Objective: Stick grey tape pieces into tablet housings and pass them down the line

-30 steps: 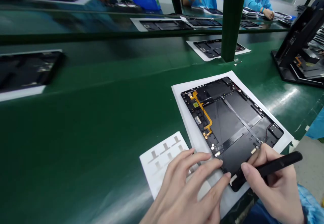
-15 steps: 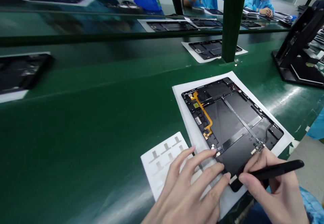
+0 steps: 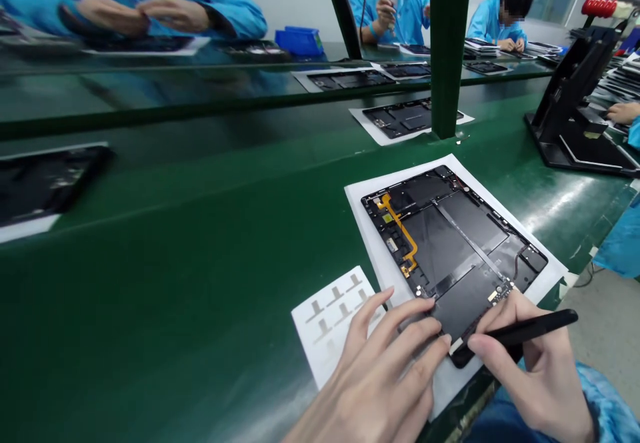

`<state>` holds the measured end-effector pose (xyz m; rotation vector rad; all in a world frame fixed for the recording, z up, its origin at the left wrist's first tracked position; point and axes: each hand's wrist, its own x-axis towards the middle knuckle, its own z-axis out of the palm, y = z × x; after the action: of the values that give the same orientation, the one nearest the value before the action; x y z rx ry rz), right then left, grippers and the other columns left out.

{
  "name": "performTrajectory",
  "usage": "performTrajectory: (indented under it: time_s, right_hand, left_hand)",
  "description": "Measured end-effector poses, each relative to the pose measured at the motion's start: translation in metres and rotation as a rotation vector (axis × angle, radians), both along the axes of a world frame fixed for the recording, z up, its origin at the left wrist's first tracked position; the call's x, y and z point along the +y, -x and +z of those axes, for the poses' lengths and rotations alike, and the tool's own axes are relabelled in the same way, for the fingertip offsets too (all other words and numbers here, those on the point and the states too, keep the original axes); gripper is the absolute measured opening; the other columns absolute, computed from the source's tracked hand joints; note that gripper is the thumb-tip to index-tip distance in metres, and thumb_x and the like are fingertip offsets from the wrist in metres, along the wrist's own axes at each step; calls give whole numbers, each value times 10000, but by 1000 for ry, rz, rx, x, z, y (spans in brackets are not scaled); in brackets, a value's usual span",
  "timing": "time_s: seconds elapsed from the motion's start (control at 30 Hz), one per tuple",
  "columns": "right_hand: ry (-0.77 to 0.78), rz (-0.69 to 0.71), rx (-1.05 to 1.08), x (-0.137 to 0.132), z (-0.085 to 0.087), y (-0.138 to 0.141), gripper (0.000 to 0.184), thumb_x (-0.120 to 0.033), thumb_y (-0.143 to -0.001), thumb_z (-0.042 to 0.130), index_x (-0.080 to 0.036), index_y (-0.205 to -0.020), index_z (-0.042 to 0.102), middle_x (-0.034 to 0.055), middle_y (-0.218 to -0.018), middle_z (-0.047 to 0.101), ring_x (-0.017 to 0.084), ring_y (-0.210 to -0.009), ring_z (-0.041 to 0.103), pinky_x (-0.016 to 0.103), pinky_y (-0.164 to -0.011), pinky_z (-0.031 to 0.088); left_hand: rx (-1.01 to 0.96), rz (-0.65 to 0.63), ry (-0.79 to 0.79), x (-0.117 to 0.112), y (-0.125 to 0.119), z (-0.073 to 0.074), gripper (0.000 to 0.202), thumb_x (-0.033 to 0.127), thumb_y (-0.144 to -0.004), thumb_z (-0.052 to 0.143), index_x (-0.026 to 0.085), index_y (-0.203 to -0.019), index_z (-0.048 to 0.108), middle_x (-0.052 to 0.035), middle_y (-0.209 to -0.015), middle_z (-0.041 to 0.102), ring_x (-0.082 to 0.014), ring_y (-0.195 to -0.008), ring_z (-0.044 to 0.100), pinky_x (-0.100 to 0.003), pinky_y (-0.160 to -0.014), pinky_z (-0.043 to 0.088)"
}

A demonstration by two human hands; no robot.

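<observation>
1. Since half a second ago, the head view has tipped up, and a co-worker's hand [image 3: 625, 113] now shows at the right edge; the wearer's own two hands keep nearly the same places.
2. Right hand [image 3: 535, 363]: thumb and fingers pinch one black tool [image 3: 543, 326]; its tip seems hidden by the fingers.
3. Left hand [image 3: 385, 369]: fingers spread, tips on the near-left edge of the tablet shell [image 3: 460, 229], just left of the grip.
4. That one shell lies ahead of the grip on white paper [image 3: 375, 253]; both hands hide parts of its near end.
5. Beyond the left hand sits one card [image 3: 310, 343], partly covered, showing at least six grey T-shaped pieces.
6. Ahead of the grip, one green post [image 3: 450, 43] blocks part of another shell [image 3: 400, 119]; one black stand [image 3: 573, 83] is ahead and right.
7. Farther off: one blue bin [image 3: 300, 43] and three seated co-workers.
</observation>
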<state>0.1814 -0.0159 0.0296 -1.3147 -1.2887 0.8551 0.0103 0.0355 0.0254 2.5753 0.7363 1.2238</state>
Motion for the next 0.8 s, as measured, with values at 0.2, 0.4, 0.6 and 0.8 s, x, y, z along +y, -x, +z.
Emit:
performTrajectory:
  time_s: [0.2, 0.4, 0.6, 0.8]
  right_hand:
    - [-12, -8, -11, 0, -1, 1, 179, -237, -876, 638, -207, -712, 572, 1, -660, 605, 142, -537, 511, 267, -494, 383]
    - [2, -19, 61, -1, 1, 0, 201, -249, -894, 616, -215, -703, 564, 5, -639, 575, 152, -561, 505, 265, -504, 402]
    - [19, 1, 26, 0, 1, 1, 203, -256, -881, 637, -207, -696, 568, 10, -645, 598, 133, -493, 458, 269, -462, 370]
    - [15, 1, 22, -1, 0, 2, 205, -258, -880, 637, -208, -696, 561, 1, -658, 605, 128, -491, 451, 272, -464, 361]
  left_hand:
    - [48, -16, 18, -2, 3, 0, 347, 41, -901, 361, 186, -997, 661, -14, -950, 667, -147, -1110, 560, -329, -1116, 254]
    - [23, -3, 25, 0, 1, -1, 354, 36, -899, 353, 198, -975, 659, -6, -927, 668, -144, -1059, 581, -335, -1098, 272]
    - [46, -17, 46, 1, 3, 1, 346, 56, -926, 347, 176, -1000, 663, -13, -943, 666, -146, -1107, 556, -320, -1115, 260]
    - [93, -4, 29, -1, 7, -2, 278, 116, -933, 415, 196, -1015, 668, -23, -949, 669, -171, -1095, 574, -379, -1106, 318]
